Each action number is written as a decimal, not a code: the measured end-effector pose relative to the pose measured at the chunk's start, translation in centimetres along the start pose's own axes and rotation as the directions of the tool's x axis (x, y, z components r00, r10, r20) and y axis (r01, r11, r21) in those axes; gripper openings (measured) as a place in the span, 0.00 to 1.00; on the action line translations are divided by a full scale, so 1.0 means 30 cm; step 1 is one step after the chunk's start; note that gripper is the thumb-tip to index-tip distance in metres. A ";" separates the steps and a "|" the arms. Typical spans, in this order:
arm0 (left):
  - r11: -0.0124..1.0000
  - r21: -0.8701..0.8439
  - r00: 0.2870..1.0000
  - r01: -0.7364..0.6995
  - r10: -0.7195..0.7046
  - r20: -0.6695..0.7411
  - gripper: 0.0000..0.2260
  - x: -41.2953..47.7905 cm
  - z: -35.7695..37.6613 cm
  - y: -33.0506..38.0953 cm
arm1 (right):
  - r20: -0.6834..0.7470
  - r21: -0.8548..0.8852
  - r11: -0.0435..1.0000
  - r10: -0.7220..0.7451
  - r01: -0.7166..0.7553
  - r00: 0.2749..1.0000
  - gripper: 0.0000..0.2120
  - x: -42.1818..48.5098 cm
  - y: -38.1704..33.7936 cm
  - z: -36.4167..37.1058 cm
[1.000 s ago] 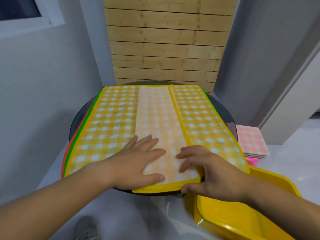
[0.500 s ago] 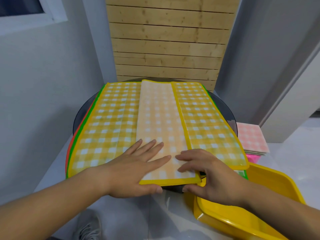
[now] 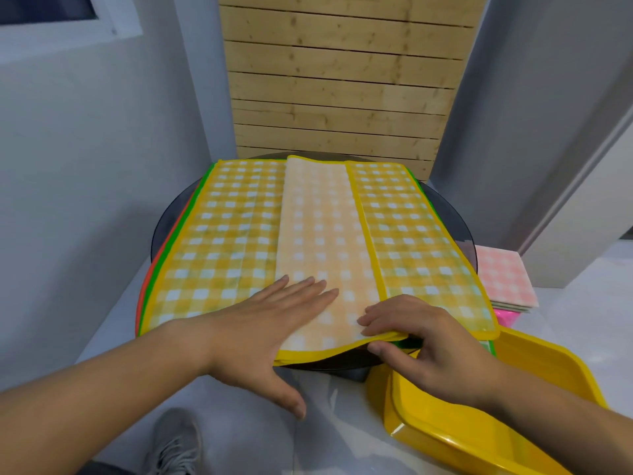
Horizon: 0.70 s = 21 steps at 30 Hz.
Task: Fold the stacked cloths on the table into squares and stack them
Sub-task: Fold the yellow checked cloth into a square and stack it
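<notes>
A yellow checked cloth (image 3: 222, 241) tops a stack of cloths on the round dark table (image 3: 452, 217). Its middle strip (image 3: 318, 234) shows the paler underside, folded over along the length. Green and orange cloth edges (image 3: 164, 262) peek out on the stack's left. My left hand (image 3: 270, 323) lies flat with straight fingers on the near end of the pale strip. My right hand (image 3: 421, 341) pinches the strip's near right corner, fingers on top and thumb beneath, lifting that edge slightly off the table.
A yellow plastic tray (image 3: 513, 399) sits at the lower right, below the table's edge. Folded pink checked cloths (image 3: 503, 279) are stacked on a pink surface at the right. A wooden slat panel (image 3: 339, 80) stands behind the table. My shoe (image 3: 174, 443) shows below.
My right thumb has slid under the strip's near corner and raised it. My left hand has shifted a little forward and flattened. The view has tilted upward slightly.
</notes>
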<state>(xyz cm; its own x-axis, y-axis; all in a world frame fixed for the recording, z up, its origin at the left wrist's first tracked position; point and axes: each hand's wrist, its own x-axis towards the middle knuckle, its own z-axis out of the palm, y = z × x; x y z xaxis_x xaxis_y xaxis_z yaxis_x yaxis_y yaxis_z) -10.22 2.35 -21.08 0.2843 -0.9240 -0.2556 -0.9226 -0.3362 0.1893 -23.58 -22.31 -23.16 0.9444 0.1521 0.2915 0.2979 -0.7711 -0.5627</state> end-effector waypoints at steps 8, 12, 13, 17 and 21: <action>0.989 -0.146 0.997 0.023 -0.034 -0.073 0.59 -0.039 -0.044 -0.032 | -0.092 0.117 0.991 0.077 -0.066 0.993 0.09 0.035 -0.035 -0.044; 0.926 -0.356 0.964 0.124 -0.197 -0.177 0.54 -0.045 -0.063 -0.086 | -0.222 0.221 0.973 0.121 -0.071 0.968 0.07 0.094 -0.080 -0.098; 0.917 -0.382 0.954 0.113 -0.208 -0.218 0.48 -0.032 -0.066 -0.096 | -0.246 0.247 0.967 0.127 -0.064 0.961 0.08 0.116 -0.096 -0.113; 0.831 -0.540 0.885 0.131 -0.344 -0.314 0.23 0.035 -0.069 -0.133 | -0.288 0.308 0.948 0.173 -0.080 0.942 0.08 0.227 -0.128 -0.160; 0.763 -0.624 0.846 0.171 -0.438 -0.305 0.11 0.082 -0.089 -0.156 | -0.305 0.444 0.890 0.254 -0.098 0.918 0.07 0.309 -0.094 -0.186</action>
<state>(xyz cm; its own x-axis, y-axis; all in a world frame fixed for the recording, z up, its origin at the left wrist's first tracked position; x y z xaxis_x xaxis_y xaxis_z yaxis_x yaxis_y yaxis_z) -4.51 1.17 -20.06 0.7241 -0.6896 -0.0102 -0.4927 -0.5276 0.6921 -16.45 -22.17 -14.56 0.8998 -0.2451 0.3609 0.2341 -0.4268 -0.8735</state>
